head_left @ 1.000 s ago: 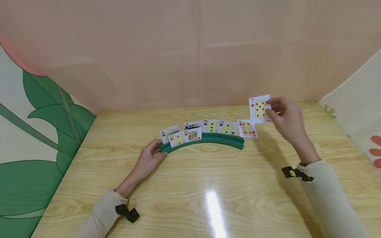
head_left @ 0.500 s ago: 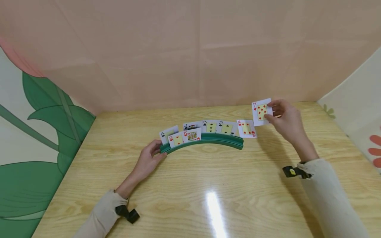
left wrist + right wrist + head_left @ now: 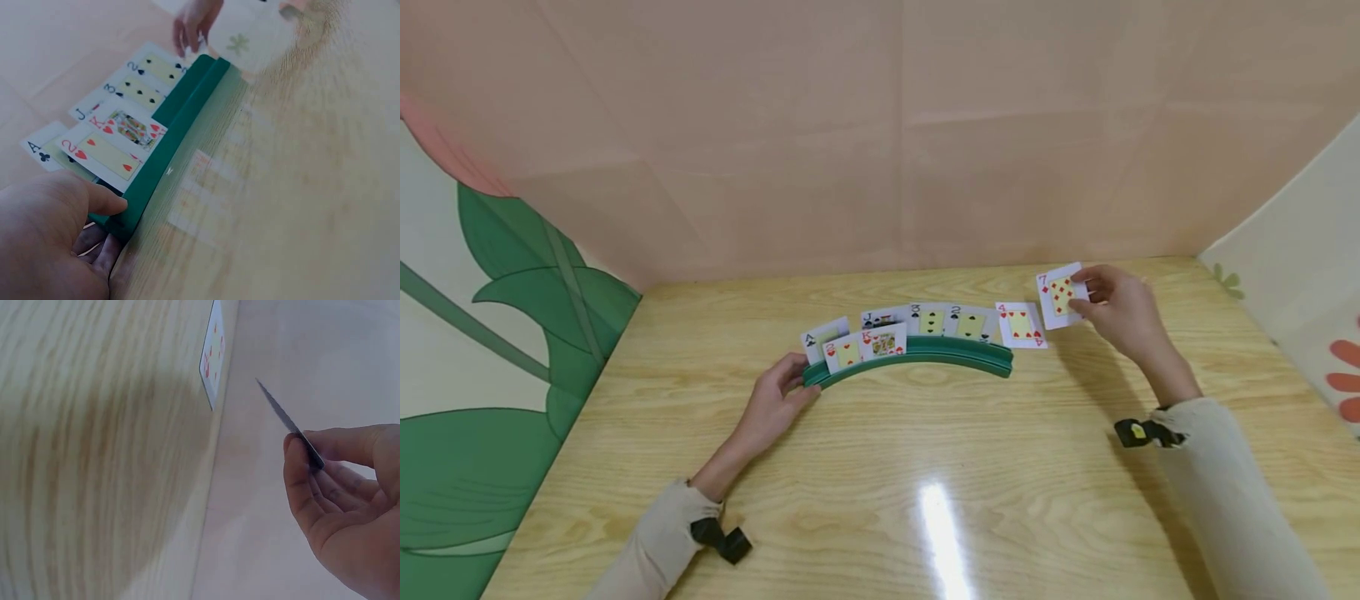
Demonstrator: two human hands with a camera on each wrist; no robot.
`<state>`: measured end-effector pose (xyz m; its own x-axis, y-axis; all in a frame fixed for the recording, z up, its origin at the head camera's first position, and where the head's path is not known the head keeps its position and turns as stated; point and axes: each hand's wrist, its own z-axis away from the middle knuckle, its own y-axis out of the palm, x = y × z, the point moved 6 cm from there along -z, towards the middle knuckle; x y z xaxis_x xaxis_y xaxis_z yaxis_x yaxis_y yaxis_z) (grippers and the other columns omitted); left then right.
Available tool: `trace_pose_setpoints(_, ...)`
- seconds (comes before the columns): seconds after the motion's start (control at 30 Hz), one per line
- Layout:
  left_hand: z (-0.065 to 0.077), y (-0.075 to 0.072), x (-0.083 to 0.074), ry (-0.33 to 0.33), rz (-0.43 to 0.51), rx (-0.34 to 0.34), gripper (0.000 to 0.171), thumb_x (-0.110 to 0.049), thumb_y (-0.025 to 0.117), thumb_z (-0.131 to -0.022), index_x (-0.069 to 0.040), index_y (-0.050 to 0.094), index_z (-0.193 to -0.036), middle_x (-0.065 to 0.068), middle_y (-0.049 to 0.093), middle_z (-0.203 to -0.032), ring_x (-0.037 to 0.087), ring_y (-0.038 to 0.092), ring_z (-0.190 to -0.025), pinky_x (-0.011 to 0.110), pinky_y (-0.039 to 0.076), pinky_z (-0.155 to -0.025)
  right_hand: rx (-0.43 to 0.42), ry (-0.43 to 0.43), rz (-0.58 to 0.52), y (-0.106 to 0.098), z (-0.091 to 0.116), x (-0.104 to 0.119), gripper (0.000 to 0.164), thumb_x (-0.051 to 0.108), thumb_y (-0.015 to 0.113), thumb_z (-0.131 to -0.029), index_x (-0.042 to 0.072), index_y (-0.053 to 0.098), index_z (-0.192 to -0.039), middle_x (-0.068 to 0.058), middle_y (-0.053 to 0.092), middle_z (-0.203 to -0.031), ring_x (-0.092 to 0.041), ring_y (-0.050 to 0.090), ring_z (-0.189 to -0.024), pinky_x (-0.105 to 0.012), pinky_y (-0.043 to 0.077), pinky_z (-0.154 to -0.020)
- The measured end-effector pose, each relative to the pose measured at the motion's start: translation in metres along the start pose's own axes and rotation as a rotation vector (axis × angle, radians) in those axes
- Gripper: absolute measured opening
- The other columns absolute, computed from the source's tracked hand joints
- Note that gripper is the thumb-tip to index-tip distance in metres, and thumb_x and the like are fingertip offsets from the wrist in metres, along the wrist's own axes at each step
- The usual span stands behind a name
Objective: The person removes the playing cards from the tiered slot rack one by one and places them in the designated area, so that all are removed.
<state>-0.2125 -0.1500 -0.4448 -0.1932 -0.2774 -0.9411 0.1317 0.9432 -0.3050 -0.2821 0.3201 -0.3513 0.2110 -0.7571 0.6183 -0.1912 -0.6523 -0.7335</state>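
A curved green card holder (image 3: 955, 348) stands on the table, its left end gripped by my left hand (image 3: 777, 398), thumb on the front edge in the left wrist view. The front row has the two of hearts (image 3: 103, 156) and the king of hearts (image 3: 886, 342). Behind them stand an ace (image 3: 820, 337), a jack (image 3: 880, 317), a three of spades (image 3: 931, 320) and a two of spades (image 3: 972, 323). My right hand (image 3: 1123, 312) pinches the seven of diamonds (image 3: 1060, 298) by its right edge. This card appears edge-on in the right wrist view.
A four of hearts (image 3: 1021, 325) lies on the wooden table (image 3: 880, 467) just right of the holder. A pink cloth backdrop (image 3: 880, 133) rises behind the table, with patterned panels at the left and right.
My right hand has lowered the seven of diamonds slightly and moved it a little right, off the four of hearts, which it overlapped before. The left hand and holder stay put.
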Motion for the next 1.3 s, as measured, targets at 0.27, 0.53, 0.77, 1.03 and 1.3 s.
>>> trace_pose_setpoints(0.27, 0.0, 0.0, 0.0, -0.015, 0.007, -0.001, 0.035, 0.003, 0.067, -0.092, 0.001, 0.057, -0.125, 0.017, 0.058, -0.131, 0.028, 0.057, -0.122, 0.032, 0.049, -0.104, 0.076, -0.013, 0.025, 0.008, -0.001, -0.011, 0.031, -0.001, 0.071, -0.088, -0.011, 0.061, -0.116, -0.034, 0.064, -0.106, -0.045, 0.064, -0.095, -0.004, 0.042, -0.058)
trace_pose_setpoints(0.53, 0.0, 0.0, 0.0, -0.023, 0.002, 0.01, 0.035, 0.002, 0.067, -0.092, 0.0, 0.057, -0.125, 0.016, 0.058, -0.131, 0.026, 0.058, -0.122, 0.032, 0.049, -0.104, 0.158, -0.009, 0.079, 0.015, -0.001, -0.023, 0.031, 0.001, 0.069, -0.089, -0.011, 0.062, -0.117, -0.037, 0.063, -0.108, -0.049, 0.065, -0.094, -0.016, 0.051, -0.061)
trace_pose_setpoints(0.77, 0.0, 0.0, 0.0, -0.023, 0.0, 0.008, 0.034, 0.002, 0.067, -0.092, 0.0, 0.057, -0.125, 0.017, 0.058, -0.131, 0.026, 0.058, -0.121, 0.031, 0.049, -0.104, 0.275, 0.008, 0.196, 0.023, 0.002, -0.03, 0.036, 0.009, 0.066, -0.093, -0.009, 0.06, -0.124, -0.038, 0.061, -0.112, -0.05, 0.062, -0.099, -0.048, 0.056, -0.069)
trace_pose_setpoints(1.03, 0.0, 0.0, 0.001, -0.017, -0.004, 0.008, 0.034, 0.002, 0.067, -0.092, 0.0, 0.058, -0.124, 0.016, 0.059, -0.131, 0.026, 0.058, -0.121, 0.031, 0.049, -0.104, 0.321, 0.004, 0.26, 0.025, 0.003, -0.032, 0.042, 0.013, 0.07, -0.089, -0.01, 0.06, -0.123, -0.033, 0.063, -0.103, -0.039, 0.057, -0.087, -0.038, 0.044, -0.065)
trace_pose_setpoints(1.3, -0.001, -0.001, -0.001, 0.002, 0.005, 0.005, 0.032, 0.002, 0.067, -0.092, 0.0, 0.058, -0.122, 0.016, 0.06, -0.128, 0.025, 0.06, -0.118, 0.033, 0.05, -0.103, 0.355, -0.006, 0.302, 0.028, 0.003, -0.031, 0.048, 0.018, 0.074, -0.088, -0.011, 0.06, -0.123, -0.024, 0.059, -0.095, -0.032, 0.05, -0.08, -0.035, 0.038, -0.063)
